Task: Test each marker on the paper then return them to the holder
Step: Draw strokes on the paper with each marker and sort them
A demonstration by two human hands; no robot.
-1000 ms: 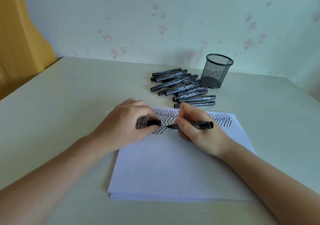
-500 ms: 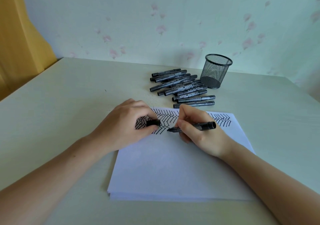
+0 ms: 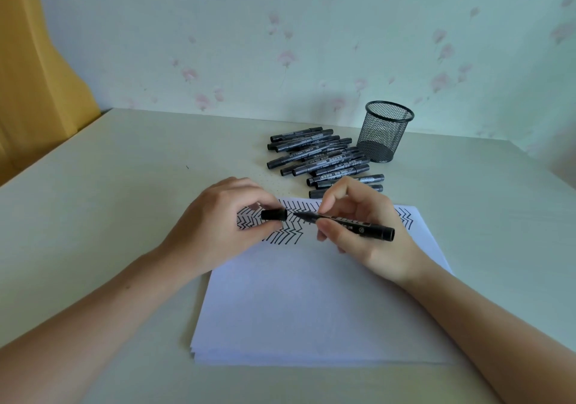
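A stack of white paper (image 3: 311, 304) is lying nearest on the table (image 3: 109, 185), its far part covered with black zigzag lines. Above those lines the left hand (image 3: 218, 232) is pinching a black cap (image 3: 274, 215) between thumb and fingers. Just beside it, the right hand (image 3: 367, 232) is gripping an uncapped marker (image 3: 352, 224), the tip pointing at the cap and very close to it. Farther back, a pile of markers (image 3: 318, 160) is lying next to the mesh holder (image 3: 385, 132), which is standing upright.
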